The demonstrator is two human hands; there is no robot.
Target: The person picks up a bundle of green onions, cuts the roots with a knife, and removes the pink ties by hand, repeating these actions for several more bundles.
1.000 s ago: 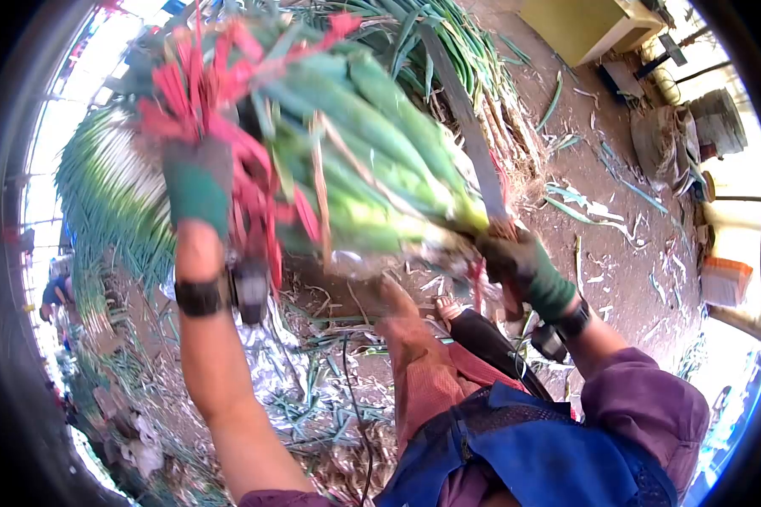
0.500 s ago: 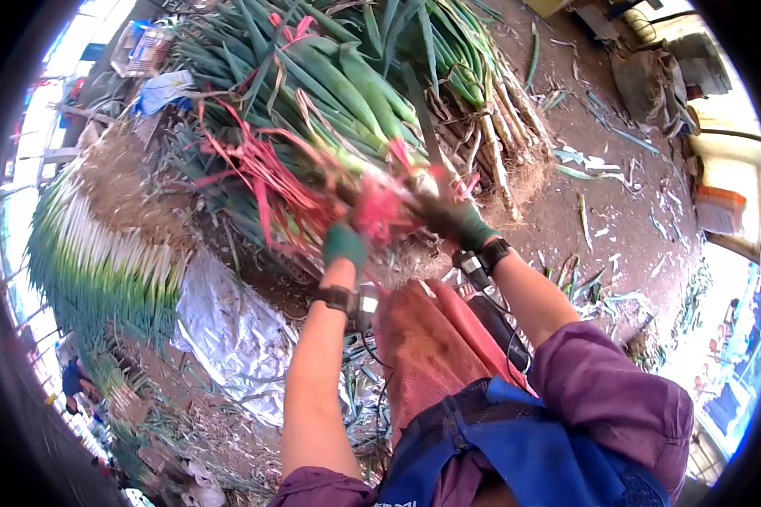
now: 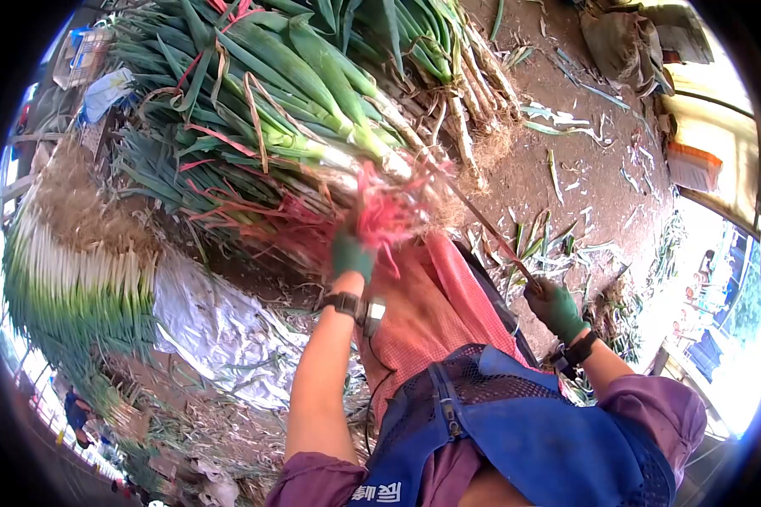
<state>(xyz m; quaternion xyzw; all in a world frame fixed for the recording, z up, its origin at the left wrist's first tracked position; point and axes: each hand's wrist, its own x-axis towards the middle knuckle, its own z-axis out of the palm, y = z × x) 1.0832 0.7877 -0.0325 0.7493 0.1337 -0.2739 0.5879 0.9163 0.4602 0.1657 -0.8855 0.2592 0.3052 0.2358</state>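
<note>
My left hand [image 3: 353, 253], in a green glove, is closed around a tangle of pink-red plastic ties [image 3: 387, 211], smeared by motion. These lie against the pale root ends of a large pile of long green onions [image 3: 313, 110]. Off to the right, my right hand [image 3: 556, 308], also gloved in green, is wrapped round the near end of a long, thin, brown blade-like tool [image 3: 492, 230]. Its far end reaches up-left to the onion stalks beside the ties. More red ties [image 3: 300, 224] trail over the lower leaves, left of my left hand.
Neatly rowed onions with white stems [image 3: 84, 270] lie at the left, beside a crumpled silvery sheet [image 3: 220, 329]. Leaf scraps litter the brown ground [image 3: 583, 203]. A sack [image 3: 626, 51] stands at the upper right. A pink mesh apron [image 3: 431, 321] covers my lap.
My right hand has swung from beside the left hand out to the right and toward my body, with the long tool. My left hand stays at the ties; the camera view has shifted.
</note>
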